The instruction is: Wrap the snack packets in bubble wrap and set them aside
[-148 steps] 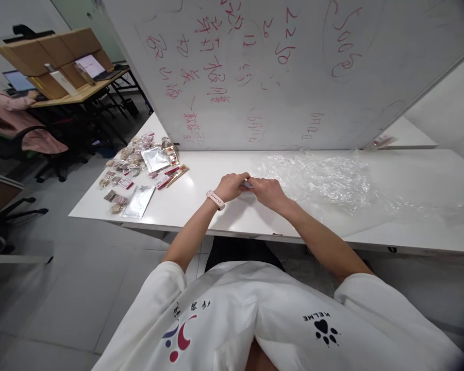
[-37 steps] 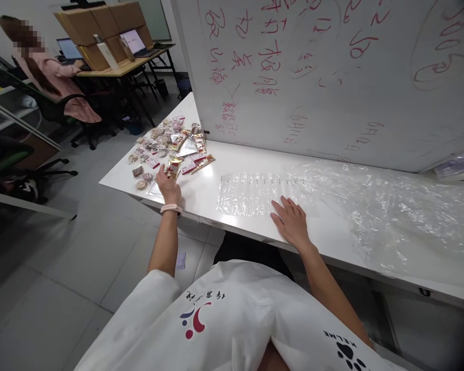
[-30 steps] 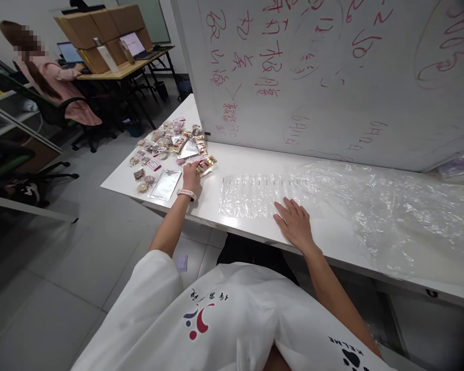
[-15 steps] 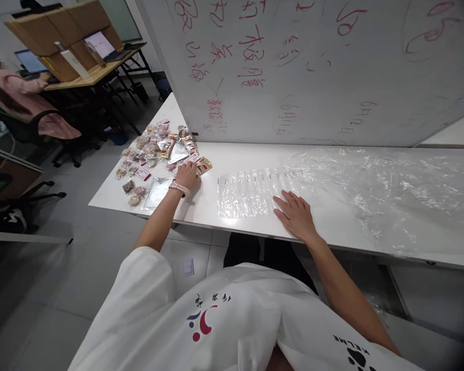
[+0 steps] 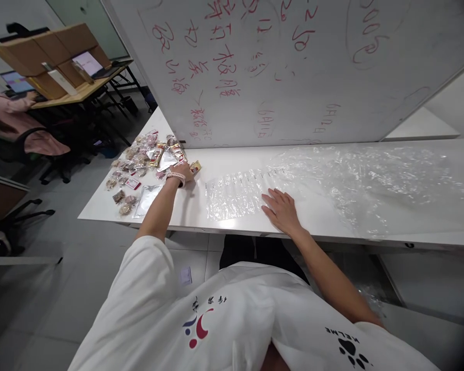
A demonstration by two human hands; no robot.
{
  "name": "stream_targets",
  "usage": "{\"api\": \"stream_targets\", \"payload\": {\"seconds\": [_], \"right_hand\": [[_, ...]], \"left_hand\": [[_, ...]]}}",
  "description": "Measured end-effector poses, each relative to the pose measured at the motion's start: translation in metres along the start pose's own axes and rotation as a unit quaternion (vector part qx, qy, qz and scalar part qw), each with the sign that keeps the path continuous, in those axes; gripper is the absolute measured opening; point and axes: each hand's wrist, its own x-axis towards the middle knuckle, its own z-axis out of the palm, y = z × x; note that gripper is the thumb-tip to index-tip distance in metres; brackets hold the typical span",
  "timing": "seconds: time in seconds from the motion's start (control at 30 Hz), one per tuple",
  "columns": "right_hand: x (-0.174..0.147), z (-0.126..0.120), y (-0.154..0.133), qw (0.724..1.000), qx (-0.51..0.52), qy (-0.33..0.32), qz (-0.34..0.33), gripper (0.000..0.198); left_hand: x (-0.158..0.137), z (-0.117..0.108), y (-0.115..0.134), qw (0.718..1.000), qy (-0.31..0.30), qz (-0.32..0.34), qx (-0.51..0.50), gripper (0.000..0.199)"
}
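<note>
My left hand [image 5: 182, 172], with a pale band at its wrist, reaches down at the right edge of a pile of small wrapped packets [image 5: 141, 154]. Its fingers are mostly hidden, and I cannot make out anything in them. Just right of it lies a gold packet [image 5: 195, 167]; a silver pouch [image 5: 147, 200] lies to its left, partly behind my forearm. My right hand [image 5: 283, 210] rests palm down with fingers apart, its fingertips at the right part of a flat strip of clear plastic bags [image 5: 234, 196] on the white table.
Loose clear plastic film [image 5: 375, 180] spreads over the right part of the table [image 5: 232, 222]. A whiteboard [image 5: 278, 98] with red writing stands along its back edge. To the left, a seated person [image 5: 19, 121] works at a desk with laptops and cardboard partitions [image 5: 58, 49].
The view has shifted, so the packets and bags sit further left in it. My left hand has gone slightly further in among the packets. My right hand stays by the bag strip.
</note>
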Motion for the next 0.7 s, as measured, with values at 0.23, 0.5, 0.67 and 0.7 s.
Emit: {"api": "stream_targets", "payload": {"seconds": [0.23,0.5,0.67,0.7], "right_hand": [[0.034,-0.043,0.064,0.976,-0.057,0.163,0.133,0.034],[0.116,-0.128,0.119,0.901,0.066,0.341,0.261,0.016],[0.156,-0.196,0.071,0.796,0.467,0.341,0.180,0.019],[0.160,-0.206,0.061,0.781,0.529,0.283,0.177,0.022]], "left_hand": [[-0.014,-0.007,0.018,0.974,0.214,0.005,-0.070,0.022],[-0.048,-0.071,0.034,0.678,0.239,0.018,-0.695,0.012],[-0.113,-0.075,0.067,0.493,-0.020,0.097,-0.864,0.019],[-0.127,-0.072,0.074,0.479,-0.046,0.111,-0.869,0.018]]}}
